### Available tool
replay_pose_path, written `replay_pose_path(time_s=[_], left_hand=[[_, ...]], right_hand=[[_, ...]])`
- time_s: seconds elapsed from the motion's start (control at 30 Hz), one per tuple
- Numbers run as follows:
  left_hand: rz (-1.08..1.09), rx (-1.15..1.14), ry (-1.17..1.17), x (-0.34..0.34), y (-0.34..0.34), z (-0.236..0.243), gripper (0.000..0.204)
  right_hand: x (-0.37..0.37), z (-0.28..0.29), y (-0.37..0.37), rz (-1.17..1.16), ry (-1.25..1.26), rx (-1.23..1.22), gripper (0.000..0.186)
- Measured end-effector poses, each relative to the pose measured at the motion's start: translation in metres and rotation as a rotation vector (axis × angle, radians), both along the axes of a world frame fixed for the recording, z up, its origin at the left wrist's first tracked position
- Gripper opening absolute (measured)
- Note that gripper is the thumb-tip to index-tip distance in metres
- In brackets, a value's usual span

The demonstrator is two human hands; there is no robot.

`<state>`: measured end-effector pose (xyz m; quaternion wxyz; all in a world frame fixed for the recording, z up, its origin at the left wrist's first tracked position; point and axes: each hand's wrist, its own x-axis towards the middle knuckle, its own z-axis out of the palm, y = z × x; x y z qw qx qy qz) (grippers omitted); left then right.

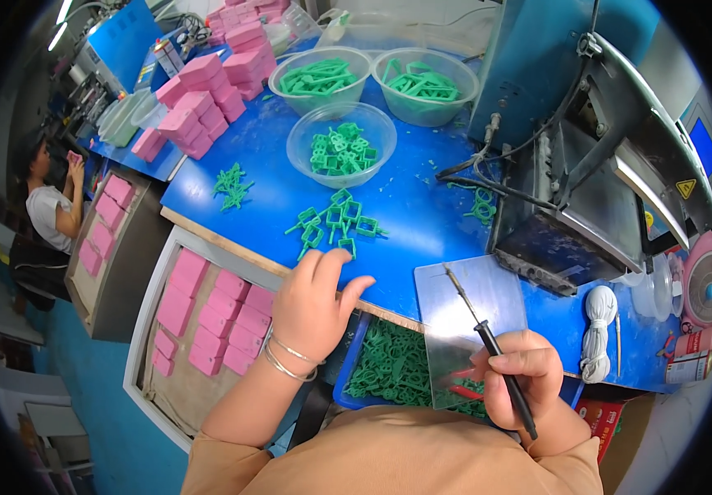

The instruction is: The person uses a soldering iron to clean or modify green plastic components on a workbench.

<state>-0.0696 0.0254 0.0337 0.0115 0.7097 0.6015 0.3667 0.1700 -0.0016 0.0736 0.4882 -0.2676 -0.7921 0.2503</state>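
Note:
My left hand (314, 289) reaches over the front edge of the blue table, thumb apart from the fingers. Its fingertips are at the near side of a loose cluster of green plastic frame-shaped parts (335, 216); no part shows lifted in it. In my right hand (529, 375) is a slim black-handled tool (504, 367) with a thin metal shaft, its narrow tip pointing up and away. Beneath the tip lies a clear plastic sheet (473, 289), overhanging the table edge. Red handles (465, 389) of a hand tool show near my right hand, partly hidden.
Clear bowls (300, 153) of green parts stand behind the cluster. A blue bin (344, 384) of green pieces sits below the edge. Pink blocks (199, 99) are stacked far left, others on a tray (151, 330). A dark metal machine (566, 223) stands right. A co-worker (49, 206) sits far left.

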Motion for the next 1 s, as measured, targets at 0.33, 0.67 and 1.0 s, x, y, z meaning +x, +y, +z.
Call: replay_pose_path(time_s=[0.33, 0.67, 1.0], left_hand=[[-0.149, -0.155, -0.388, 0.021, 0.018, 0.005, 0.014], [-0.625, -0.706, -1.699, 0.038, 0.054, -0.001, 0.042], [-0.742, -0.812, -1.875, 0.041, 0.051, -0.017, 0.041]], right_hand=[[0.012, 0.006, 0.067, 0.018, -0.218, 0.202, 0.027], [0.019, -0.011, 0.078, -0.066, -0.260, 0.408, 0.021], [0.021, -0.015, 0.075, -0.007, -0.287, 0.311, 0.013]])
